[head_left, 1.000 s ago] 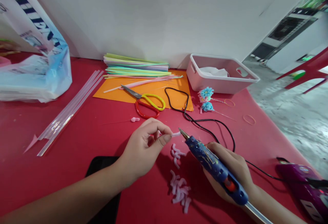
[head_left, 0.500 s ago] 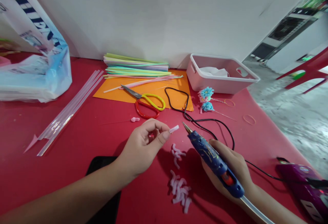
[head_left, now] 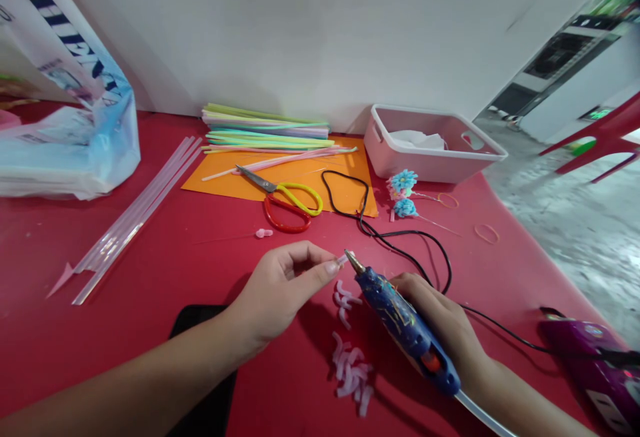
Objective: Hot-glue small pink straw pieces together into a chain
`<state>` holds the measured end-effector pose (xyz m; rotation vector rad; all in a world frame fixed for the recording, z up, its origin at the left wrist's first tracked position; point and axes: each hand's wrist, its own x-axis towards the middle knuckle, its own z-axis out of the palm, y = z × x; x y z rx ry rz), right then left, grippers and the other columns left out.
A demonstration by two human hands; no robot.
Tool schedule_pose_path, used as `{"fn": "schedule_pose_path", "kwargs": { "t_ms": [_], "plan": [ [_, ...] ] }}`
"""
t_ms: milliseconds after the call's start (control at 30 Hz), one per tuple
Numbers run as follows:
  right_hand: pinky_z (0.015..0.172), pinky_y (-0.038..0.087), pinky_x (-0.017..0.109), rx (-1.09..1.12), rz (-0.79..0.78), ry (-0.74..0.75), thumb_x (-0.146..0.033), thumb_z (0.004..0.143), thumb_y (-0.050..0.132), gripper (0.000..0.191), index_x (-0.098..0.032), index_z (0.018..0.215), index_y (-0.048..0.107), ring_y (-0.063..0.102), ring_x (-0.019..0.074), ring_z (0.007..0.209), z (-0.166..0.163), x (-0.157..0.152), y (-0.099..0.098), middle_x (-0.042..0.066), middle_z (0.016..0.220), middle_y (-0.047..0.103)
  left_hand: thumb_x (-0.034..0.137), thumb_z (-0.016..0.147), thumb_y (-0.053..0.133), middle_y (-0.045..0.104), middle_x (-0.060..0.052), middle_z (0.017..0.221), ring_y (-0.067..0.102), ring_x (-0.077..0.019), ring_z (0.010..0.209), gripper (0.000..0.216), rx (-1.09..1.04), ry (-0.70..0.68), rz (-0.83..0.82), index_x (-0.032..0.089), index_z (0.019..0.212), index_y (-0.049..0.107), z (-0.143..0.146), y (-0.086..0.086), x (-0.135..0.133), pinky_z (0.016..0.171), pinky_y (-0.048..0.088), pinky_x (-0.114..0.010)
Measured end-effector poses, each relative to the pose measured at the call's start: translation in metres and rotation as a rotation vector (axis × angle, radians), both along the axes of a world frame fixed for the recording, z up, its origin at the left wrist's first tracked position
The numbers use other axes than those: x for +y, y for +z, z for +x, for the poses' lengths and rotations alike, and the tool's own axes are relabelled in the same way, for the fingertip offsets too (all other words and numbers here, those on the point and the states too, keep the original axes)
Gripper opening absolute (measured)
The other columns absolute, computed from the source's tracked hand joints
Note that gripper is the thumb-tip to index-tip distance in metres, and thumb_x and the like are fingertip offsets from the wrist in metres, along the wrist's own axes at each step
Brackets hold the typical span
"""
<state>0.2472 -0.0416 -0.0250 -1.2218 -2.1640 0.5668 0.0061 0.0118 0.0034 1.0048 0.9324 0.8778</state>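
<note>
Between thumb and fingertips, my left hand [head_left: 285, 284] pinches a short pale-pink piece of pipe cleaner [head_left: 343, 260]. My right hand [head_left: 440, 317] is wrapped round a blue hot glue gun [head_left: 400, 317], with a clear glue stick [head_left: 483, 414] coming out of its back end. The gun's metal nozzle meets the tip of the pink piece, or lies just in front of it; I cannot tell which. Below the hands are two small heaps of bent pale-pink pipe cleaner pieces [head_left: 353, 370]. A pink bud on a thin wire [head_left: 264, 232] lies beyond my left hand.
Scissors [head_left: 293, 204] rest partly on an orange sheet [head_left: 225, 180], near a bundle of coloured pipe cleaners [head_left: 267, 130]. A black cord [head_left: 405, 234] loops across the red table. Right are blue flowers [head_left: 405, 208], a pink basket [head_left: 430, 160] and a purple power strip [head_left: 580, 357]; left, glue sticks [head_left: 140, 217].
My right hand has brought the glue gun left, so its nozzle is now at the pink piece. My left hand has shifted slightly down and right, still pinching it.
</note>
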Motion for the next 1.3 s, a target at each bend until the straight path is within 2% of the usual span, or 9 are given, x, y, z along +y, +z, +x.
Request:
{"fn": "schedule_pose_path", "kwargs": {
  "t_ms": [100, 300, 600, 1067, 1300],
  "plan": [
    [0.071, 0.046, 0.026, -0.022, 0.017, -0.010, -0.021, 0.090, 0.059, 0.017, -0.025, 0.106, 0.054, 0.060, 0.0159, 0.078, -0.0006, 0.0008, -0.0007, 0.000, 0.090, 0.064, 0.029, 0.082, 0.075, 0.051, 0.008, 0.061, 0.038, -0.0056, 0.055, 0.019, 0.035, 0.003, 0.032, 0.016, 0.072, 0.064, -0.0005, 0.0002, 0.0005, 0.059, 0.034, -0.022],
    [0.072, 0.048, 0.025, -0.011, 0.062, -0.010, -0.020, 0.089, 0.059, 0.019, -0.026, 0.106, 0.053, 0.061, 0.0152, 0.078, -0.0013, 0.0035, -0.0018, 0.000, 0.091, 0.065, 0.031, 0.085, 0.072, 0.062, 0.003, 0.074, 0.054, -0.0095, 0.072, 0.018, 0.056, -0.006, 0.070, 0.016, 0.077, 0.066, -0.0019, -0.0043, -0.0008, 0.071, 0.043, -0.023],
    [0.069, 0.048, 0.025, -0.046, 0.079, -0.023, -0.020, 0.091, 0.057, 0.015, -0.026, 0.104, 0.051, 0.059, 0.0157, 0.075, 0.0003, 0.0011, -0.0024, 0.001, 0.087, 0.063, 0.031, 0.089, 0.068, 0.063, 0.002, 0.076, 0.057, -0.0114, 0.073, 0.016, 0.144, 0.031, 0.223, 0.018, 0.080, 0.067, -0.0024, -0.0011, -0.0026, 0.069, 0.046, -0.024],
    [0.070, 0.049, 0.024, -0.053, 0.083, -0.028, -0.018, 0.088, 0.060, 0.019, -0.026, 0.105, 0.052, 0.060, 0.0157, 0.076, 0.0009, 0.0011, -0.0023, 0.001, 0.088, 0.063, 0.032, 0.089, 0.068, 0.063, 0.000, 0.079, 0.059, -0.0127, 0.074, 0.016, 0.181, 0.050, 0.276, 0.018, 0.081, 0.068, -0.0029, -0.0035, -0.0022, 0.069, 0.048, -0.025],
    [0.061, 0.047, 0.023, -0.053, 0.120, -0.061, -0.018, 0.089, 0.057, 0.015, -0.026, 0.100, 0.051, 0.059, 0.0152, 0.067, -0.0001, 0.0017, -0.0006, -0.001, 0.081, 0.061, 0.031, 0.089, 0.068, 0.061, 0.000, 0.080, 0.057, -0.0127, 0.075, 0.016, 0.195, 0.050, 0.287, 0.018, 0.082, 0.069, -0.0041, -0.0029, -0.0019, 0.069, 0.046, -0.025]
  ]
}}
